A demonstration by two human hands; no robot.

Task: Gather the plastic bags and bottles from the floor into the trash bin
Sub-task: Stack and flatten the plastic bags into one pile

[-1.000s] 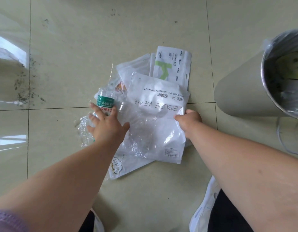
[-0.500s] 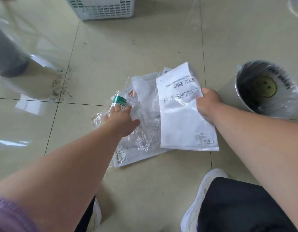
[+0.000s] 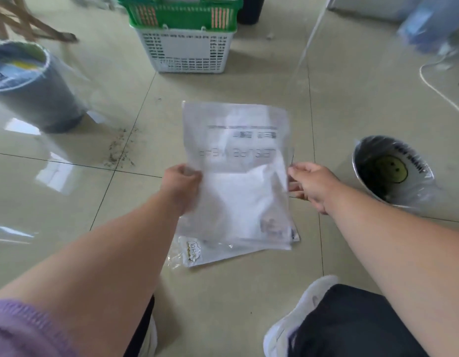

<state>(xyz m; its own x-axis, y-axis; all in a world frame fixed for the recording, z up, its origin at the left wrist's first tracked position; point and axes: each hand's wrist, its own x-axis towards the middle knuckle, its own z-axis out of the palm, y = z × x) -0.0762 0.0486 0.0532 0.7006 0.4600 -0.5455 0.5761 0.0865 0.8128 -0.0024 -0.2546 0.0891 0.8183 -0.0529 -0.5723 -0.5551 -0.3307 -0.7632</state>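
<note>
A stack of white plastic bags, the top one printed with grey letters, is lifted off the floor between my hands. My left hand grips its left edge. My right hand pinches its right edge. Another plastic bag with a small gold logo hangs out below the stack, near the floor. The trash bin, lined with clear plastic and showing a smiley face inside, stands to the right of my right hand. The bottle is hidden behind the bags.
A second lined grey bin stands at the far left. A white basket with a green basket on it sits ahead. Dirt specks lie on the tiled floor. My white shoe is at the bottom.
Both hands have closed on the bag pile and raised it from the floor. My left hand has left the bottle area for the bags' left edge. The view has tilted up.
</note>
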